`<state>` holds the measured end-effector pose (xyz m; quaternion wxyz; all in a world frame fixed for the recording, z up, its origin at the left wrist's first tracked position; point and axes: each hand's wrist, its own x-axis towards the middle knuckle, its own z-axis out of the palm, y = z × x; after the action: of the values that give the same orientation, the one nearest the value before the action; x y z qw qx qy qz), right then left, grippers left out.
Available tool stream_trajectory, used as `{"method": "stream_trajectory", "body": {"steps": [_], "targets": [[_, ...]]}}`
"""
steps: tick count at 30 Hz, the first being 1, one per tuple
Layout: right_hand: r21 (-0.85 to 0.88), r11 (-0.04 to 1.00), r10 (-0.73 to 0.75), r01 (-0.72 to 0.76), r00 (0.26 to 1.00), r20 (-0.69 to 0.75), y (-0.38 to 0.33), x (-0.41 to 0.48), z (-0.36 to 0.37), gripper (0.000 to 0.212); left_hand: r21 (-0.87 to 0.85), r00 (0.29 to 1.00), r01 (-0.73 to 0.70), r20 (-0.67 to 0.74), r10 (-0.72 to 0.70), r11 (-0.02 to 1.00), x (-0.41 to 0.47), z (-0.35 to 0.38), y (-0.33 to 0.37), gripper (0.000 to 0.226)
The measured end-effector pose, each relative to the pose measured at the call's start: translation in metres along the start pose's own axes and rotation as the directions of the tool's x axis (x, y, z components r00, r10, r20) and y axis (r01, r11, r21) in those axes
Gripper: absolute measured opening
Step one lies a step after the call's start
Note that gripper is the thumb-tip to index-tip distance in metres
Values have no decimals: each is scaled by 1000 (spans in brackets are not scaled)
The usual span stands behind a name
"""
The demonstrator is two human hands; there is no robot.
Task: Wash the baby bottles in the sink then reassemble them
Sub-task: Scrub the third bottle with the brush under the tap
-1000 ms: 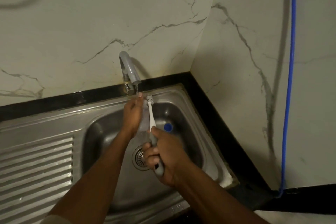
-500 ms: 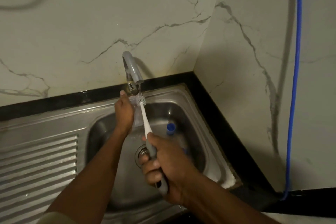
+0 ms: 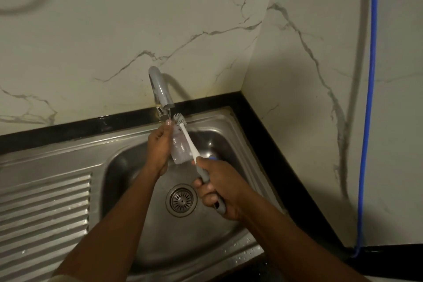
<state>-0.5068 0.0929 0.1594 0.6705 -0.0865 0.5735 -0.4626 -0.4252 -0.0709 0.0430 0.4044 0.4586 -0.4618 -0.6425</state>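
Your left hand [image 3: 159,147] has its fingers curled round the clear bottle [image 3: 179,152] and holds it above the sink [image 3: 217,135], tilted, with its mouth up under the tap [image 3: 161,89], where a thin stream of water falls. Your right hand [image 3: 220,190] grips the grey handle of the brush [image 3: 188,139]. The white shaft crosses the bottle's right side, and the bristle head sits just past the mouth, beside the stream. The bottle looks like a light, stiff plastic shell, so weight is probably not your worry until it fills. Wetness is: expect it to be slippery, more so if soap is on it. Take it round the middle of the body with the fingers wrapped well about it, not by the rim, which the brush needs free. It probably will not break if it slips, but it could bounce off the steel. A blue part [image 3: 212,157] lies just behind your right hand, too hidden to identify.
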Motion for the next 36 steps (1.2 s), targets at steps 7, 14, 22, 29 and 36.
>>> {"method": "stream_trajectory", "body": {"steps": [7,14,22,29,36], "targets": [[-701,679,-515,217,821,-245,24,23,-83,20,-74,993,111,-43,-114,991,9,-5,-1,59],[-923,325,-668,-205,641,-377,35,44,-222,55,23,996,82,-43,-80,996,12,8,-21,33],[-941,132,-746,-310,594,-301,47,75,-243,52,31,991,93,-104,-89,995,6,16,-24,9],[-961,123,-755,-246,605,-252,53,59,-247,56,-72,980,153,-119,-161,986,3,8,-30,36],[-970,123,-748,212,662,50,29,55,-166,38,15,969,215,-125,-211,977,0,18,-13,59]]}}
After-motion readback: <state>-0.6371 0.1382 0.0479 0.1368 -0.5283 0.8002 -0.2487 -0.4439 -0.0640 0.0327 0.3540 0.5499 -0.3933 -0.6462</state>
